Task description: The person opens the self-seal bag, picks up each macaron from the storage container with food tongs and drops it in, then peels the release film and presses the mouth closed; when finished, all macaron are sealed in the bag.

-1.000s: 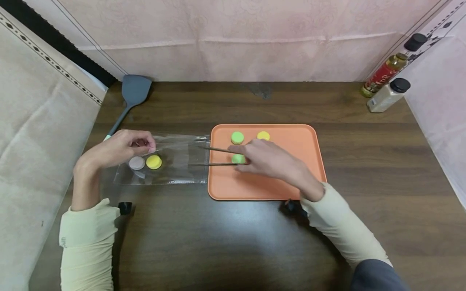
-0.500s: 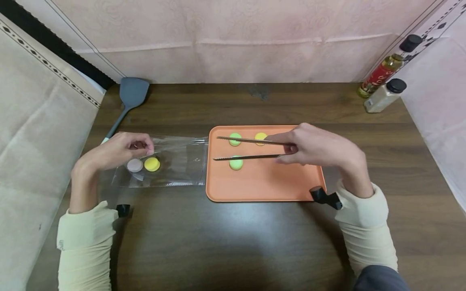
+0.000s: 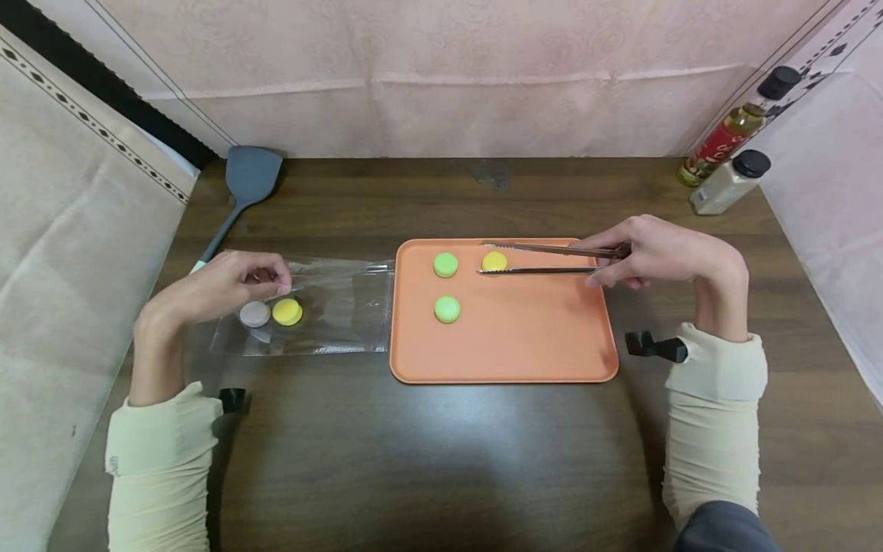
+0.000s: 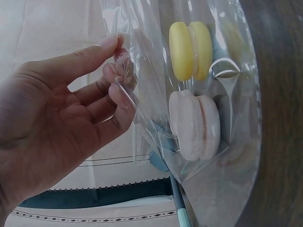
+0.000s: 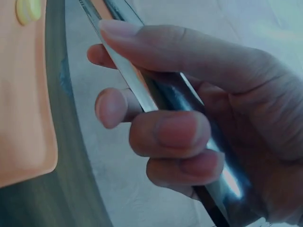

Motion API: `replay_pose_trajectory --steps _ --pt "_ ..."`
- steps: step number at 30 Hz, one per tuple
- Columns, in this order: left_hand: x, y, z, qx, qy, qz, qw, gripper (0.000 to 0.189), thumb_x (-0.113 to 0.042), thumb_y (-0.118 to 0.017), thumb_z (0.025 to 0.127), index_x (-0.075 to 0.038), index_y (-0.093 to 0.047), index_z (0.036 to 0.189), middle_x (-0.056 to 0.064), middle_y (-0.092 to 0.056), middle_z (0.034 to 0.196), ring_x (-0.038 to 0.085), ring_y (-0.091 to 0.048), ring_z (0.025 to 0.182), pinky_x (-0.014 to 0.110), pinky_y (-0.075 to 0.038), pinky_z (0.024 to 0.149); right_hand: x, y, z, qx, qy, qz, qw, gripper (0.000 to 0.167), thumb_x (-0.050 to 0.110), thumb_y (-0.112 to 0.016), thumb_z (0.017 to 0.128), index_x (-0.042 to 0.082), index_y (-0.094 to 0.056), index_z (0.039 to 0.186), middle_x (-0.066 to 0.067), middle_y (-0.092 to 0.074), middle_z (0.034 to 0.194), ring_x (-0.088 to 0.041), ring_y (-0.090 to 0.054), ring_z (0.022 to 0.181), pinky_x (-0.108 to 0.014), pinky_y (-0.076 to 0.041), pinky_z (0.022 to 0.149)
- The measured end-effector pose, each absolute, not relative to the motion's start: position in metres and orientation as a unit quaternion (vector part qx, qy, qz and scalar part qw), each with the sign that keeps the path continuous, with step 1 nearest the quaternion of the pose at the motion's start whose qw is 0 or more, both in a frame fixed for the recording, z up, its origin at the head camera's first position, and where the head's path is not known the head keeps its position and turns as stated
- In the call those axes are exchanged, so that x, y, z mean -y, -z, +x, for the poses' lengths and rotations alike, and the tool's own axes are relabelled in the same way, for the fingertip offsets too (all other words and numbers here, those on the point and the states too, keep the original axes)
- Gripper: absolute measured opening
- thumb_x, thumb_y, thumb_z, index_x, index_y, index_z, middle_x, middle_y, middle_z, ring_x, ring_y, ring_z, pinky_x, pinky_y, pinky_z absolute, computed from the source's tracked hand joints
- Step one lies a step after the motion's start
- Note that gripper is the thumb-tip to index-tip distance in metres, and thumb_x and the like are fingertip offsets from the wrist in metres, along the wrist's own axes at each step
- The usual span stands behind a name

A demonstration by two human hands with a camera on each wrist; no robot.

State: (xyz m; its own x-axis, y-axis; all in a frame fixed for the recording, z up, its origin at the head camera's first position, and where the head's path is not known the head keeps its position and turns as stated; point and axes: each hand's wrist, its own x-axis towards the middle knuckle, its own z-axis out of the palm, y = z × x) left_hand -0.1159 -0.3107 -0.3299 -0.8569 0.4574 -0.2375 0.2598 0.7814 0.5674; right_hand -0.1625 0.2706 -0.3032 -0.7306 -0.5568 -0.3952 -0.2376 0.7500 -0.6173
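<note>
My left hand (image 3: pixel 221 287) pinches the upper edge of a clear plastic bag (image 3: pixel 345 307). Inside the bag lie a yellow macaron (image 4: pixel 190 51) and a pale greyish one, the white macaron (image 4: pixel 195 125), side by side. My right hand (image 3: pixel 655 249) grips metal tongs (image 3: pixel 545 270) by the handle end, thumb along one arm. The arms of the tongs are spread, one tip on each side of a yellow macaron (image 3: pixel 494 262) on the orange tray (image 3: pixel 531 337). Two more macarons, a green macaron (image 3: pixel 445 264) and another green macaron (image 3: pixel 447 309), sit on the tray's left part.
A grey spatula (image 3: pixel 251 176) lies at the back left, beyond my left hand. At the back right stand a bottle with a red label (image 3: pixel 720 142) and a black-capped jar (image 3: pixel 727 184). Pink-white cloth (image 3: pixel 441 92) hangs behind the wooden table.
My right hand has drawn back rightward from the bag's mouth with the tongs, whose tips now straddle the yellow macaron on the tray. My left hand keeps its hold on the bag.
</note>
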Motion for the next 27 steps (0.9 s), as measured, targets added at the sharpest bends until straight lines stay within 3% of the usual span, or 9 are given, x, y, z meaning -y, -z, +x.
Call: replay_pose_trajectory --steps 13,27 --pt "0.311 0.33 -0.116 -0.925 -0.27 0.197 0.18 0.013 -0.002 -0.063 0.11 -0.01 -0.073 0.107 0.003 -0.071 0.102 0.016 -0.063 0.093 0.025 -0.052 0.079 -0.281 0.322 -0.176 -0.881 0.279 -0.208 0.322 0.053 0.018 -0.083 0.1 0.006 -0.067 0.149 -0.001 -0.055 0.073 -0.014 -0.052 0.058 -0.03 -0.047 0.059" --pt "0.312 0.329 -0.115 -0.925 -0.273 0.193 0.181 0.013 -0.002 -0.063 0.109 -0.009 -0.074 0.107 0.004 -0.072 0.103 0.017 -0.064 0.093 0.024 -0.053 0.079 -0.285 0.341 -0.186 -0.859 0.301 -0.228 0.345 0.051 0.013 -0.076 0.104 0.006 -0.064 0.153 0.0 -0.048 0.066 -0.011 -0.047 0.057 -0.027 -0.041 0.055"
